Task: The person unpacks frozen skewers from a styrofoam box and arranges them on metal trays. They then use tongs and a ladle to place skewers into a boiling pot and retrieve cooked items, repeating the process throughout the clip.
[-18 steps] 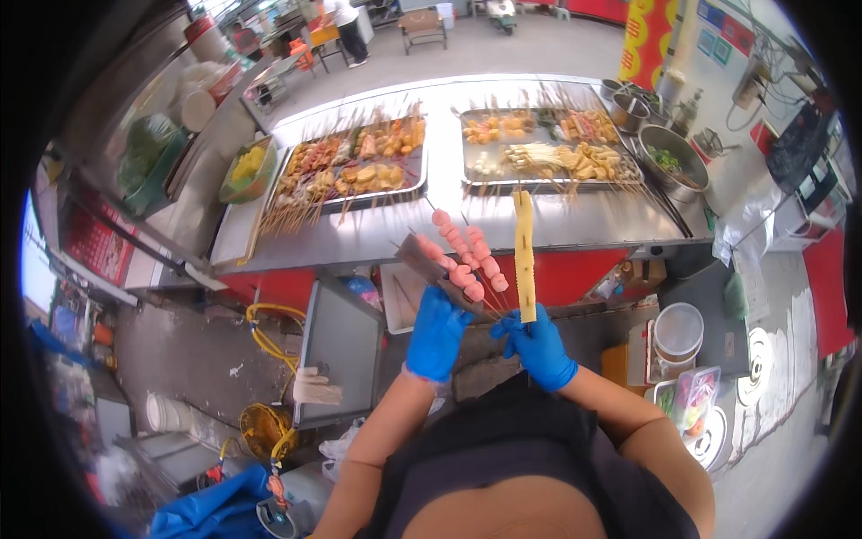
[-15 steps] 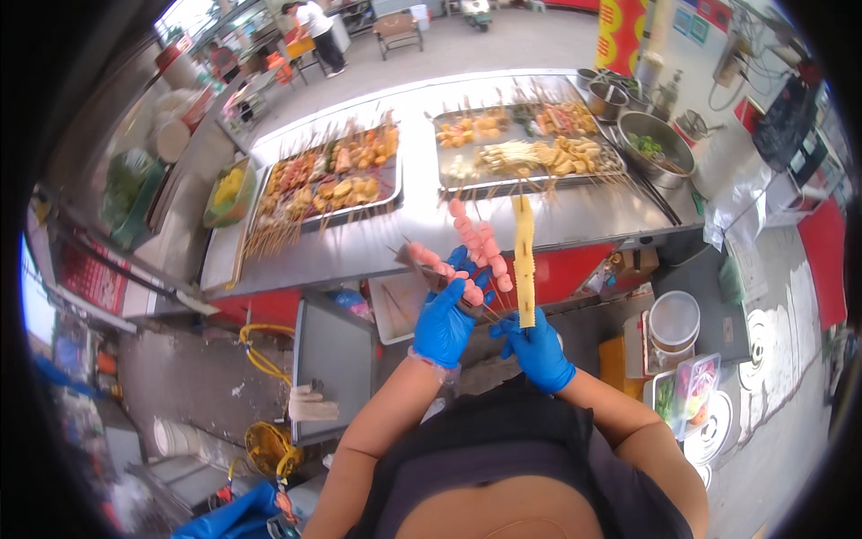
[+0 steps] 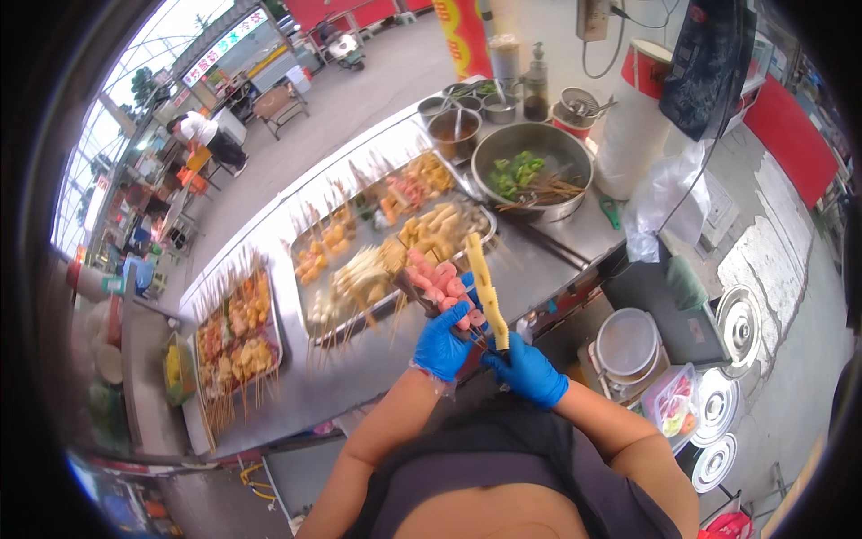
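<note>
My left hand point(image 3: 442, 346), in a blue glove, is closed around several skewers threaded with pink pieces point(image 3: 440, 286). A dark brown strip point(image 3: 411, 291) lies along their left side. Close by on the right, my right hand point(image 3: 533, 372), also gloved in blue, grips a skewer carrying a long, flat yellow strip with wavy edges point(image 3: 486, 292). The strip stands nearly upright, beside the pink pieces. Thin sticks run down between the two hands; my fingers hide their lower ends. Both hands are in front of my body, near the steel counter point(image 3: 382, 382).
Ahead, a metal tray point(image 3: 388, 310) and another tray point(image 3: 279, 331) hold skewered food. A steel pot point(image 3: 539, 216) contains greens and skewers. Small pots point(image 3: 453, 144) and a pump bottle point(image 3: 536, 85) stand behind. Plastic tubs point(image 3: 627, 343) sit low at my right.
The view has swung right, bringing the steel pot nearer the middle. The pink skewers, spread apart before, are now bunched together in my left hand. My right hand keeps the yellow skewer.
</note>
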Available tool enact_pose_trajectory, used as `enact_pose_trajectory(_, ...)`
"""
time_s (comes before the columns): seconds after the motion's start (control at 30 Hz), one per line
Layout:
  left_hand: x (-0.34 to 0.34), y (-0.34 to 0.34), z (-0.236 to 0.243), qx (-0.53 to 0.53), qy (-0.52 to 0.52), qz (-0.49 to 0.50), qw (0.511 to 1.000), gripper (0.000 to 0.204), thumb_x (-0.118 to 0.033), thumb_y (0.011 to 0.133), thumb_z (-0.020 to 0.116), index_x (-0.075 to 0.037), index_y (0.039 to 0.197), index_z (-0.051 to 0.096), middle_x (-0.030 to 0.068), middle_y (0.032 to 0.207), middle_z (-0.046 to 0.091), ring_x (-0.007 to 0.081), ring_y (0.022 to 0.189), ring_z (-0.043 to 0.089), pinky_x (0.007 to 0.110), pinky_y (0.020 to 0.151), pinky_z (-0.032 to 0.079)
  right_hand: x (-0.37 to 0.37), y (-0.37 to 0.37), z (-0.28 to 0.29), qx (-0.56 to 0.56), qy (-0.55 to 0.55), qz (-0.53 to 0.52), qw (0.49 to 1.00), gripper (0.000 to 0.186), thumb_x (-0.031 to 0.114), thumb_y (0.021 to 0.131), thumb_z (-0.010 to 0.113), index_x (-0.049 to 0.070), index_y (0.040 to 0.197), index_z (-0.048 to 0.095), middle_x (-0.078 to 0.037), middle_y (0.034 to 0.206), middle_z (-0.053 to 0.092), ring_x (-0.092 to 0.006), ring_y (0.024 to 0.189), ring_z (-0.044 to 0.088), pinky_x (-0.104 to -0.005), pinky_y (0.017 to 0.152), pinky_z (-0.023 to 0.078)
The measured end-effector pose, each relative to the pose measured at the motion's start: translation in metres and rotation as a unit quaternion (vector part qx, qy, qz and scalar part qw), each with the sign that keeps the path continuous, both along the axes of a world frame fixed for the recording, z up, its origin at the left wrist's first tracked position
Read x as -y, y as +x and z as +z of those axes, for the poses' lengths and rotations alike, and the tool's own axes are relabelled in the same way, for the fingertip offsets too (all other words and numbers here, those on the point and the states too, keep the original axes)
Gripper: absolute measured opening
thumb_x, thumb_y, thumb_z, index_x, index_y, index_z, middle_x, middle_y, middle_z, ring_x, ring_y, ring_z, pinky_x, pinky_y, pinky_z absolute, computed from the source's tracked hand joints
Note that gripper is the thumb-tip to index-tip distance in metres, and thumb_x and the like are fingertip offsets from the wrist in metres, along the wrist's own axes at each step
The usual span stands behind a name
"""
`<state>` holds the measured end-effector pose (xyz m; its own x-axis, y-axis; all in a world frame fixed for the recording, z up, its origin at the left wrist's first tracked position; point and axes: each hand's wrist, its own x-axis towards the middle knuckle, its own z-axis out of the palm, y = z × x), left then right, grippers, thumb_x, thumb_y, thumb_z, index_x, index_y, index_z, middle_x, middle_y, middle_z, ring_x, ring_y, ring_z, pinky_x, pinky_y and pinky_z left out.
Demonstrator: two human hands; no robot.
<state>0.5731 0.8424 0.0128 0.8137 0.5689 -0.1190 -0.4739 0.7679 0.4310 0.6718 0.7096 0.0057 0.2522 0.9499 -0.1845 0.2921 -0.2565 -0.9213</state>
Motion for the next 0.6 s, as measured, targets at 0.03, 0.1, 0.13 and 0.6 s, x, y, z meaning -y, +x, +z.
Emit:
enact_pose_trajectory(0.03,-0.005,0.020,0.004,-0.078,0.021,0.035,0.996,0.049,-0.005,0.080,0.056,-0.003,0.126,0.037,0.0105,0.114,0.050,0.0242,0.105,0.049,0.037,0.096,0.037,-0.007,0.022,-0.001,0.046,-0.001,0.015,0.999,0.031,0.020,0.084,0.057,0.003,0.106,0.042,-0.021,0.079,0.060,-0.0334,0.062,0.061,-0.0399,0.055,0.048)
enact_pose_trajectory(0.1,-0.021,0.052,-0.003,-0.116,0.037,0.019,0.992,0.044,-0.005,0.078,0.059,-0.004,0.119,0.043,0.0073,0.101,0.051,0.0214,0.097,0.050,0.037,0.095,0.038,-0.022,0.061,0.001,0.186,0.082,0.067,0.977,0.042,0.021,0.084,0.054,0.004,0.119,0.037,-0.023,0.083,0.059,-0.0385,0.065,0.059,-0.0434,0.054,0.047)
enact_pose_trajectory(0.13,-0.018,0.068,0.009,-0.099,0.037,0.005,0.994,0.043,-0.006,0.078,0.060,-0.005,0.118,0.043,0.0069,0.099,0.051,0.0211,0.095,0.051,0.037,0.095,0.038,-0.031,0.077,0.008,0.202,0.050,0.092,0.974,0.045,0.021,0.085,0.053,0.004,0.122,0.035,-0.022,0.083,0.059,-0.0382,0.064,0.059,-0.0434,0.054,0.047)
enact_pose_trajectory(0.6,-0.118,0.208,0.029,-0.103,0.090,-0.104,0.985,0.054,-0.019,0.083,0.058,-0.011,0.132,0.036,0.0091,0.121,0.050,0.0242,0.109,0.050,0.040,0.091,0.041,-0.089,0.235,0.024,0.143,0.081,-0.123,0.979,0.017,0.021,0.085,0.051,0.007,0.093,0.058,-0.016,0.082,0.061,-0.0333,0.074,0.060,-0.0401,0.064,0.046)
